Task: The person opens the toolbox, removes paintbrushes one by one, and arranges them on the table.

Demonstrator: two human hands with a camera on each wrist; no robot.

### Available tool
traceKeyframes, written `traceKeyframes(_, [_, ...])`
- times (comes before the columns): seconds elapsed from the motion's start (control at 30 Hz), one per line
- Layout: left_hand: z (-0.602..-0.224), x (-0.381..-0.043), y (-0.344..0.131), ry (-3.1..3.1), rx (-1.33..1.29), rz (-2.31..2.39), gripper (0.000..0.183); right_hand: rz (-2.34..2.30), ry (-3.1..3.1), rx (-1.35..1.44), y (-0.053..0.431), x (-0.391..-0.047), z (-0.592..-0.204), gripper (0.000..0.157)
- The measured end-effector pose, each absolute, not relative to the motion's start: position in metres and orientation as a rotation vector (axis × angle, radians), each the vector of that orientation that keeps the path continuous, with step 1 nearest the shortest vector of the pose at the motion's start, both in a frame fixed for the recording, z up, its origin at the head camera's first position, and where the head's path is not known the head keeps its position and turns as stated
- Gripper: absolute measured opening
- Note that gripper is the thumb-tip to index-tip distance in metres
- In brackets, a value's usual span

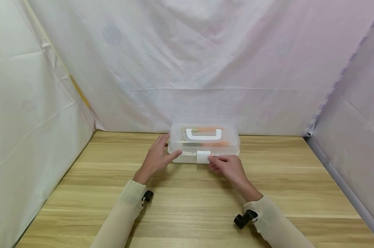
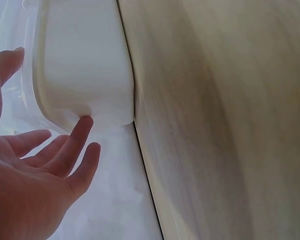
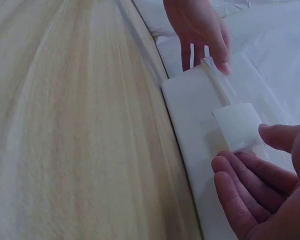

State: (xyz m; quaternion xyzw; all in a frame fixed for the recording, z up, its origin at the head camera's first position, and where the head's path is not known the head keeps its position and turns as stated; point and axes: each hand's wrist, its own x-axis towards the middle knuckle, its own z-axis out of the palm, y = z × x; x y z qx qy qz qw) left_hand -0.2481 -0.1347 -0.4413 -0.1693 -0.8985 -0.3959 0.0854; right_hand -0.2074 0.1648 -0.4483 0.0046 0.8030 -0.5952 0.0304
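A clear plastic storage box point(image 1: 180, 158) with a translucent lid stands at the back of the table. On its lid lies a white carrying handle point(image 1: 203, 138), and a white latch point(image 1: 203, 157) is at the front. My left hand point(image 1: 157, 156) rests against the box's left end, thumb at the lid's front corner. In the left wrist view, the fingers point(image 2: 82, 130) are spread and one fingertip touches the box wall. My right hand point(image 1: 230, 168) pinches the latch's right edge; the right wrist view shows the thumb on one side and fingers beneath.
Orange-handled items point(image 1: 216, 143), perhaps brushes, show through the lid. The wooden table point(image 1: 187, 206) reaches back to a white cloth curtain point(image 1: 174, 69) just behind the box. More cloth hangs at the left and right sides.
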Motion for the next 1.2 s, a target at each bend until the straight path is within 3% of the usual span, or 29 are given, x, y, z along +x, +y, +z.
traceKeyframes(0.23, [-0.441, -0.248, -0.135, -2.686, -0.502, -1.165, 0.083, -1.496, 2.891, -0.204, 0.164, -0.205, -0.439, 0.021])
traceKeyframes(0.47, [-0.441, -0.248, -0.135, -2.687, -0.503, -1.15, 0.084, -1.497, 2.95, -0.276, 0.163, -0.206, -0.43, 0.015])
traceKeyframes(1.2, [-0.441, -0.248, -0.135, -2.707, -0.484, -1.151, 0.083, -1.469, 2.885, -0.309, 0.17, -0.208, -0.431, 0.011])
